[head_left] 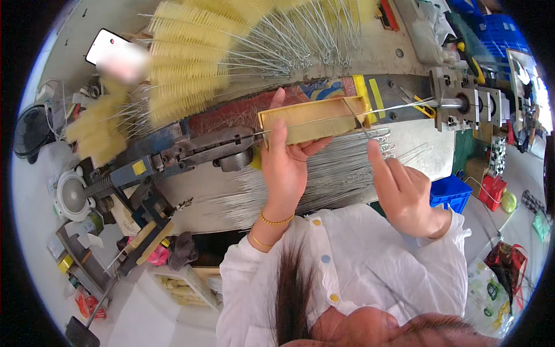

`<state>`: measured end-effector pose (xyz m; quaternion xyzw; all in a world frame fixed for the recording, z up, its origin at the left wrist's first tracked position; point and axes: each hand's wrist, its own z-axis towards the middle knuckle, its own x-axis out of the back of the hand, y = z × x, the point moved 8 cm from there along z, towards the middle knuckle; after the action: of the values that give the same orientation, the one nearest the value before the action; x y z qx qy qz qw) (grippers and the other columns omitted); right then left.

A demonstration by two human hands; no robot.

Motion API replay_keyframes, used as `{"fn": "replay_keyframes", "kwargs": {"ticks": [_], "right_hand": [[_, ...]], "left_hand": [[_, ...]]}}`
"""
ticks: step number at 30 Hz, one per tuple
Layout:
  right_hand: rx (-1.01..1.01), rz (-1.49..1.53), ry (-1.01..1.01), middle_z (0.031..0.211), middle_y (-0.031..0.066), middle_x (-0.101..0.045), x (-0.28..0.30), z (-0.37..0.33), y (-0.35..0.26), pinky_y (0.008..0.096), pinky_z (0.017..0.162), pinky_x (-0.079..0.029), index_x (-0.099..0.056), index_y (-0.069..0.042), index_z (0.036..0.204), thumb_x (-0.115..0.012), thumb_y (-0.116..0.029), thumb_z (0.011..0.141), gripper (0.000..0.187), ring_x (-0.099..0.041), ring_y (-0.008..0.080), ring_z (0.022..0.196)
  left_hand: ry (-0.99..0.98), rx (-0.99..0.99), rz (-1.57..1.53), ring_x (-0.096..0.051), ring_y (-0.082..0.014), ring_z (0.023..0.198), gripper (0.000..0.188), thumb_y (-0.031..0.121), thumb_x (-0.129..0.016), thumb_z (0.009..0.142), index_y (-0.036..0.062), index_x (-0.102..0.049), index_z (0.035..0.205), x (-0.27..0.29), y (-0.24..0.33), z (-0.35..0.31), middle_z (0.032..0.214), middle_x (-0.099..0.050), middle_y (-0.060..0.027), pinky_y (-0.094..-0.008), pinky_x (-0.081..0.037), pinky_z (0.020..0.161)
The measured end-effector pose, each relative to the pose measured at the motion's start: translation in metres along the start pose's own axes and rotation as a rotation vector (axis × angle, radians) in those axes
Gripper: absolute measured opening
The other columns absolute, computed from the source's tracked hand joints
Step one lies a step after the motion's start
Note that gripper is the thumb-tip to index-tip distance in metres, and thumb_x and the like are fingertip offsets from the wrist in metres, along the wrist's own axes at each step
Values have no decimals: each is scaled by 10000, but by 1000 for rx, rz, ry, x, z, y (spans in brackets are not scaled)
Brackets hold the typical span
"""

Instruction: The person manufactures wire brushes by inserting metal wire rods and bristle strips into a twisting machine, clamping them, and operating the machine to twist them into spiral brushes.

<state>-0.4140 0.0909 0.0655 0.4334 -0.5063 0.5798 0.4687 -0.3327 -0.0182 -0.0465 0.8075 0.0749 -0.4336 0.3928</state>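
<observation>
A long yellow trough [312, 109] lies in the middle of the bench, with a row of pale yellow bristles [315, 128] along it. My left hand [286, 165] grips its left end, fingers on both sides. A straight metal wire [404, 106] runs over the bristles from the clamp arm [202, 147] on the left to the metal spindle [454, 104] on the right. My right hand [404, 188] is closed at the trough's right end, its index finger against a thin dark metal rod [357, 118] that crosses the trough. The rod's lower end is hidden by the fingers.
Yellow bristle brushes [188, 63] with twisted wire handles [300, 40] fan out behind the trough. Many loose wires [329, 173] lie on the near side. A utility knife [425, 107] rests near the spindle, a phone [115, 55] far left, a blue crate [450, 192] on the right.
</observation>
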Motion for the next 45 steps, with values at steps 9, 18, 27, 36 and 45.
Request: {"fn": "replay_keyframes", "kwargs": {"ticks": [9, 18, 27, 36, 45], "right_hand": [[-257, 99, 308, 683, 92, -556, 31, 2, 42, 266, 424, -407, -532, 44, 1193, -590, 97, 676, 524, -540, 156, 548], [-575, 869, 169, 776, 109, -603, -46, -18, 50, 313, 621, -474, -573, -25, 871, -661, 48, 717, 192, -605, 220, 695], [-578, 1113, -236, 988, 196, -585, -144, 14, -11, 367, 741, -471, -446, -31, 1234, -519, -106, 859, 389, -598, 312, 815], [209, 1091, -292, 1271, 174, -438, -102, 57, -105, 406, 931, -402, -372, -5, 1289, -536, -167, 818, 525, -490, 325, 1111], [-157, -53, 341, 990, 112, -574, -75, 22, 123, 433, 810, -441, -543, -49, 1166, -590, -23, 689, 480, -547, 314, 912]], "left_hand": [[-65, 216, -31, -547, -243, 1089, 463, 313, -470, 940, 28, -377, 1293, 7, -20, -8, 1187, -534, -107, -423, -464, 939], [-31, 464, 485, -566, -176, 976, 230, 141, -588, 881, -23, -560, 1041, 28, -36, -50, 1070, -592, -86, -308, -463, 841], [169, -547, 1768, -496, -304, 959, 166, 16, -620, 768, 43, -557, 918, 75, 20, -84, 1013, -540, -108, -423, -380, 853], [-536, -623, 1612, -355, -300, 1257, 447, 66, -606, 750, 38, -499, 1183, -4, -51, -48, 1320, -404, -121, -434, -327, 1007], [-409, -671, 1709, -353, -353, 1250, 392, 160, -630, 786, 29, -524, 1140, -25, -47, -32, 1351, -375, -158, -466, -333, 988]]}}
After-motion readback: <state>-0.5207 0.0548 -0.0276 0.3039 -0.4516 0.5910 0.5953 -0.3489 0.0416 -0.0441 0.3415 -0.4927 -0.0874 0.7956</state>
